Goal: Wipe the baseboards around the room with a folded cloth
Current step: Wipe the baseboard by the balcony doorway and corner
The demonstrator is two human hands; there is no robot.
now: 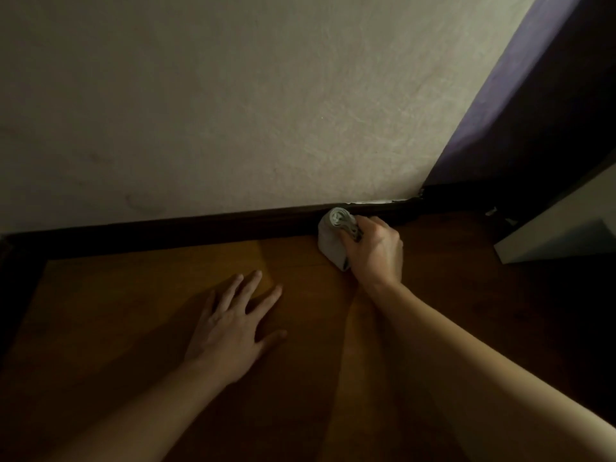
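A pale, rough-textured wall [233,95] fills the view from 9 o'clock through 12 to about 1 o'clock. Below it a brown wooden floor [133,311] takes up the whole lower half, from 8 o'clock round to 4. At 2 o'clock a purple surface [533,95] meets the wall in a corner, dark toward its foot. The dark baseboard [200,231] runs between wall and floor as a long band from 9 o'clock, through the middle, up to that corner at about 3 o'clock. A white panel [560,228] stands on the floor at 3 o'clock, well apart from the hands. The left hand [230,331] lies palm down on the floor at 7 o'clock, fingers straight and spread, thumb angled out to the side, holding nothing. The right hand [376,251], just past centre toward 4 o'clock, has its fingers curled round a grey folded cloth [330,241], its folded layers showing at the upper end. The cloth is pressed against the face of the baseboard, its lower part down at the floor, near the corner. A thin pale strip [376,202] shows along the baseboard's top edge just beside the cloth, toward 3 o'clock.
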